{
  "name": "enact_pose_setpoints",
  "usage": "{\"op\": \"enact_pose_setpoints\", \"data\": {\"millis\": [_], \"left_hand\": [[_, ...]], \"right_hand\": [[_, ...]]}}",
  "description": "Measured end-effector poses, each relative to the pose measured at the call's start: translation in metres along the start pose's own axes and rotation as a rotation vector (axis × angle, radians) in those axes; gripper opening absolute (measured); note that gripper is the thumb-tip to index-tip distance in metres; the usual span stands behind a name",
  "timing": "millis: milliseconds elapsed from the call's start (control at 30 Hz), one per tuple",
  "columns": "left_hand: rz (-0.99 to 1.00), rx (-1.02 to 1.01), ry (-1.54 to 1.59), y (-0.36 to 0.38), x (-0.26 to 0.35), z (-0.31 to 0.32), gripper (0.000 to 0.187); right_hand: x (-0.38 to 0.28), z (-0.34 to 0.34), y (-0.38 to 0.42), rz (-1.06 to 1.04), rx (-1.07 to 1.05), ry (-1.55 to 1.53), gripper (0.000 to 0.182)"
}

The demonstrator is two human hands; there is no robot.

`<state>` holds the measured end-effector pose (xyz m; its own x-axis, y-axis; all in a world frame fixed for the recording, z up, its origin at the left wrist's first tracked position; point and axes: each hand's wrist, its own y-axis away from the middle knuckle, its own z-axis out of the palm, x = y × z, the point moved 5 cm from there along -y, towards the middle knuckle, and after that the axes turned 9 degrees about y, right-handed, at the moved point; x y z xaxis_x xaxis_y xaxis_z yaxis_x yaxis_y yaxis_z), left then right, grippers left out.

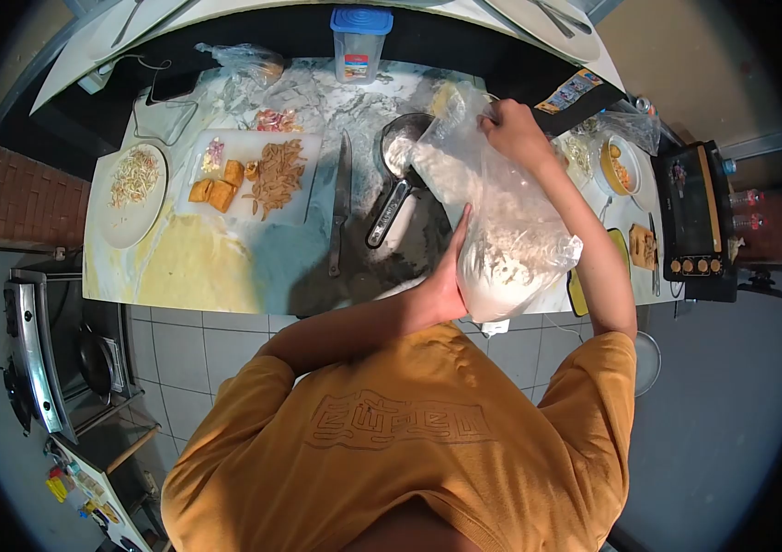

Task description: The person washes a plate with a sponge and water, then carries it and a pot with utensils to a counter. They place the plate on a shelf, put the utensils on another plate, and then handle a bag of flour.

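A clear plastic bag of white flour (510, 248) hangs at a tilt over the table's front right part. My left hand (446, 281) supports its lower left side, palm against the plastic. Higher up, my right hand (512, 136) is closed on the bag's gathered upper edge. The bag's mouth leans toward a small dark pan-like vessel (400, 138) with white flour inside and a black handle (389, 213). The bag hides part of this vessel. A long knife (341, 202) lies left of the handle.
A white cutting board (190, 198) holds brown strips, fried blocks and chopped bits. Left of it is a plate of shreds (141, 198). A blue-lidded container (359, 46) stands behind. Bowls (619, 166) and a toaster oven (696, 212) are on the right.
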<state>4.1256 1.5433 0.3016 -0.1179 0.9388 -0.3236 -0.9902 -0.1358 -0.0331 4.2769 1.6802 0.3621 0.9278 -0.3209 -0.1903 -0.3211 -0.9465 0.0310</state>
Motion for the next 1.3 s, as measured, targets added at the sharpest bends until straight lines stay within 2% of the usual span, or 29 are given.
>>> {"op": "enact_pose_setpoints", "data": {"millis": [233, 333, 400, 467, 567, 600, 733, 800, 933, 1100, 1233, 1300], "left_hand": [[-0.007, 0.101, -0.089, -0.002, -0.003, -0.006, 0.081], [-0.012, 0.130, -0.133, -0.002, -0.005, -0.018, 0.082], [-0.015, 0.156, -0.156, -0.002, -0.001, -0.029, 0.082], [-0.128, 0.162, -0.148, 0.002, 0.004, -0.041, 0.077], [-0.085, 0.186, -0.224, 0.007, 0.017, -0.064, 0.070], [-0.086, 0.205, -0.197, 0.016, 0.017, -0.053, 0.065], [-0.117, 0.222, -0.186, 0.021, 0.019, -0.063, 0.064], [-0.061, 0.202, -0.234, 0.021, 0.020, -0.062, 0.062], [-0.044, 0.221, -0.251, 0.023, 0.015, -0.066, 0.062], [-0.033, 0.208, -0.280, 0.020, 0.013, -0.071, 0.062], [-0.042, 0.221, -0.243, 0.023, 0.009, -0.068, 0.061], [-0.065, 0.213, -0.202, 0.023, 0.005, -0.066, 0.053]], "right_hand": [[0.031, 0.000, 0.008, 0.058, 0.016, -0.012, 0.027], [0.038, 0.007, 0.014, -0.010, 0.096, -0.025, 0.024], [0.039, 0.010, 0.025, 0.020, 0.095, -0.100, 0.024], [0.041, 0.016, 0.035, 0.027, 0.092, -0.176, 0.023], [0.041, 0.029, 0.052, 0.020, 0.131, -0.319, 0.022], [0.041, 0.033, 0.058, 0.015, 0.173, -0.387, 0.021], [0.039, 0.039, 0.077, 0.066, 0.213, -0.396, 0.021], [0.032, 0.030, 0.087, 0.080, 0.254, -0.456, 0.022], [0.028, 0.023, 0.092, 0.141, 0.259, -0.462, 0.023], [0.030, 0.023, 0.082, 0.027, 0.345, -0.418, 0.026], [0.035, 0.028, 0.075, 0.055, 0.328, -0.414, 0.026], [0.034, 0.030, 0.075, 0.074, 0.288, -0.409, 0.025]]}}
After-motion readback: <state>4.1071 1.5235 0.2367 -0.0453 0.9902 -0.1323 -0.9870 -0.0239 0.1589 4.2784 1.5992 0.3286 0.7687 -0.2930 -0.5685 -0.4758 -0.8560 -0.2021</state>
